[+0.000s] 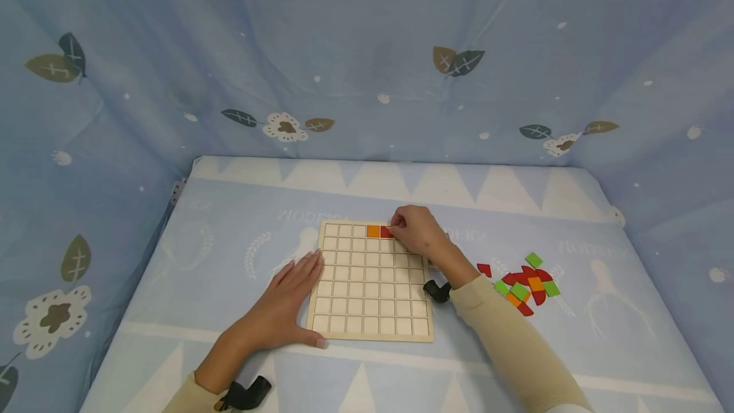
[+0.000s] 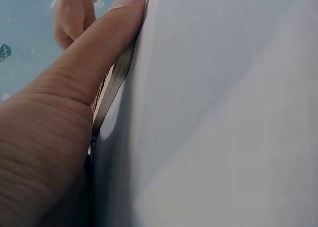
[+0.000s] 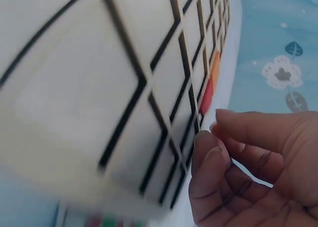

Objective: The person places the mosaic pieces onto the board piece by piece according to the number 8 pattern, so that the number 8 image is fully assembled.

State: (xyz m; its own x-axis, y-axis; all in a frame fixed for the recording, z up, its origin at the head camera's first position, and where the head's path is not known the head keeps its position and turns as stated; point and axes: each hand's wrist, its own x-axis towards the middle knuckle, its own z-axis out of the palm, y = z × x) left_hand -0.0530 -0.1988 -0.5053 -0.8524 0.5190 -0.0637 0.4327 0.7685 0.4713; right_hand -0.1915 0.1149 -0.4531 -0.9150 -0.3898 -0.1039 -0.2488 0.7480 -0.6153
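Observation:
A pale wooden grid board (image 1: pixel 371 339) lies on the table. In its far row sit an orange square tile (image 1: pixel 373 231) and, right beside it, a red tile (image 1: pixel 385 232). My left hand (image 1: pixel 289 304) rests along the board's left edge, fingers straight, thumb at the near left corner; in the left wrist view the thumb (image 2: pixel 107 40) lies against the board's side. My right hand (image 1: pixel 420 229) is at the far edge, fingertips by the red tile. In the right wrist view its fingers (image 3: pixel 211 172) are loosely bent, just apart from that tile, with no tile visible between them.
Right of the board lies a loose pile of red tiles (image 1: pixel 539 298), green tiles (image 1: pixel 534 260) and orange tiles (image 1: pixel 536 283), some overlapping. A single red piece (image 1: pixel 484 269) lies nearer my right sleeve. Patterned blue cloth (image 1: pixel 367 50) hangs behind the table.

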